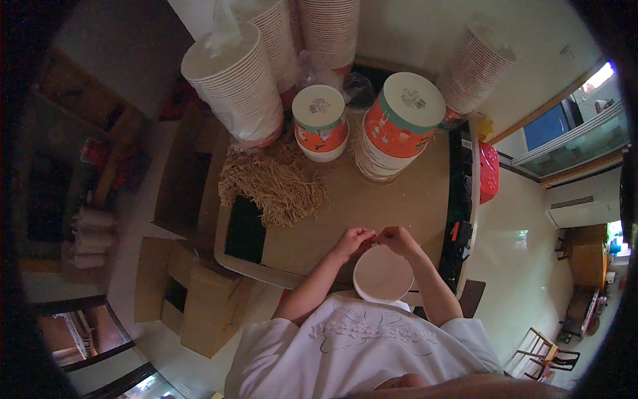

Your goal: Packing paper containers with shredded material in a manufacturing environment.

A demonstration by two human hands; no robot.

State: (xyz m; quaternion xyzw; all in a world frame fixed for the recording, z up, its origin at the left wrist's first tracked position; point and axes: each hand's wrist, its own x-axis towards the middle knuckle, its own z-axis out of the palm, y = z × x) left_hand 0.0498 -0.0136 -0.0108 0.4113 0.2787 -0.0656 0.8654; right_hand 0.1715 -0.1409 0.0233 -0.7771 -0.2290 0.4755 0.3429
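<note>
The paper bucket (384, 272) lies just at the near side of the left hand (355, 241) and right hand (397, 240), open mouth facing us, closer to the right. Both hands pinch; on what, I cannot tell.

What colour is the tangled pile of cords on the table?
Light brown; the cord pile shows best in the head view.

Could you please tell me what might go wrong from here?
The open paper bucket is close to the shirt, so a body shift might knock it over. The left hand and right hand are by its far rim and could bump it. The brown cords lie in a loose heap and might tangle.
</note>
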